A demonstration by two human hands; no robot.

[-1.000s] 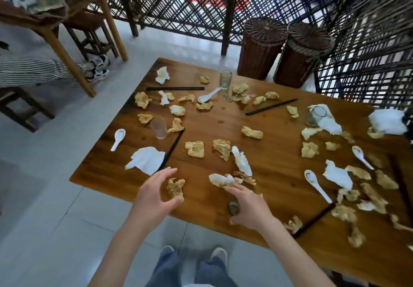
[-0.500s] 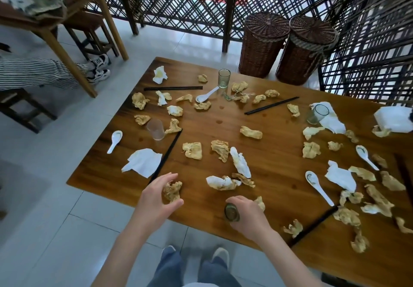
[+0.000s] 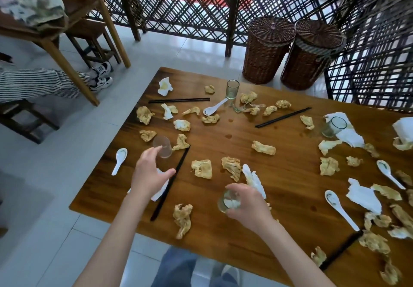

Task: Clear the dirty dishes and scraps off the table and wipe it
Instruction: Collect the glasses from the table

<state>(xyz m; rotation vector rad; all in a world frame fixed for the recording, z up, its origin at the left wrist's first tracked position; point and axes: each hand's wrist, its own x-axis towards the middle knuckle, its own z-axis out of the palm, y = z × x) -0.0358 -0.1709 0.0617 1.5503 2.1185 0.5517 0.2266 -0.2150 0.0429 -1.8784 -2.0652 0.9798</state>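
Note:
A wooden table (image 3: pixel 223 248) is littered with crumpled yellow-stained tissues, white napkins, several white spoons, black chopsticks and small glasses. My right hand (image 3: pixel 248 206) grips a small clear glass (image 3: pixel 228 201) just above the table near its front edge. My left hand (image 3: pixel 149 175) hovers open, fingers spread, above a white napkin (image 3: pixel 159 191), its fingertips just short of an upright clear glass (image 3: pixel 162 146) at the left. A stained tissue (image 3: pixel 182 217) lies between my two forearms.
Another glass (image 3: pixel 232 89) stands at the far middle and one (image 3: pixel 334 126) at the right on a napkin. Two wicker baskets (image 3: pixel 267 49) stand behind the table by a lattice screen. A seated person's striped leg (image 3: pixel 38 85) and another table (image 3: pixel 67 31) are at the left.
My left hand let go of the stained tissue and moved up toward the left glass. My right hand lifted its small glass off the table, tilting it.

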